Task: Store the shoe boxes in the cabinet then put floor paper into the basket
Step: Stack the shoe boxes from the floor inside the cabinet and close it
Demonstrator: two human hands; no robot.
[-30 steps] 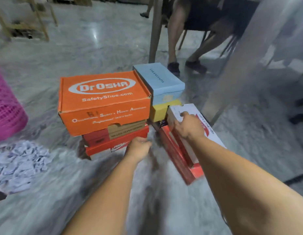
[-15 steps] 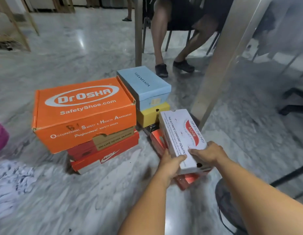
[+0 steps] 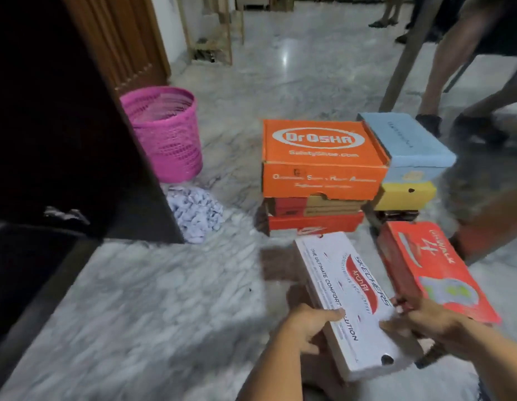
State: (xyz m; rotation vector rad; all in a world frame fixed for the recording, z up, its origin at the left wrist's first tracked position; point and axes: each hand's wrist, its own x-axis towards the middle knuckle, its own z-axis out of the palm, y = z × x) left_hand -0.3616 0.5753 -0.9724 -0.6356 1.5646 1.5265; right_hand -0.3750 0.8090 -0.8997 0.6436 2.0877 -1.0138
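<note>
Step in hand: box storage, first half of the task. Both hands carry the white Skechers box (image 3: 350, 299), lifted clear of the floor (image 3: 153, 299) as far as I can judge. Left hand (image 3: 308, 324) grips the box's left long edge, thumb on the lid, fingers curled under. Right hand (image 3: 425, 321) grips the opposite edge, thumb on top, fingers wrapped round the side. Box is level-ish, long axis pointing away from the person.

Remaining boxes on the floor: orange Dr Osha box (image 3: 321, 157) on top of a brown-and-red box (image 3: 315, 205) and a red box (image 3: 315, 224); blue box (image 3: 407, 143) stacked on a yellow box (image 3: 405, 195); a red box with white lettering (image 3: 433, 270) just right of the held one, touching or nearly touching the right hand. None stored yet, judging from this view.

Cabinet (image 3: 63, 125) is the dark mass at left, interior black, shelves not readable. Pink basket (image 3: 167, 131) stands near its corner, paper pile (image 3: 193, 215) on the floor beside the basket, untouched.

Next move calls for: swing the box left toward the cabinet opening, keep the two-sided grip so the lid stays on, clear the cabinet edge. Cannot tell how much room is inside. Paper comes after all the boxes.
</note>
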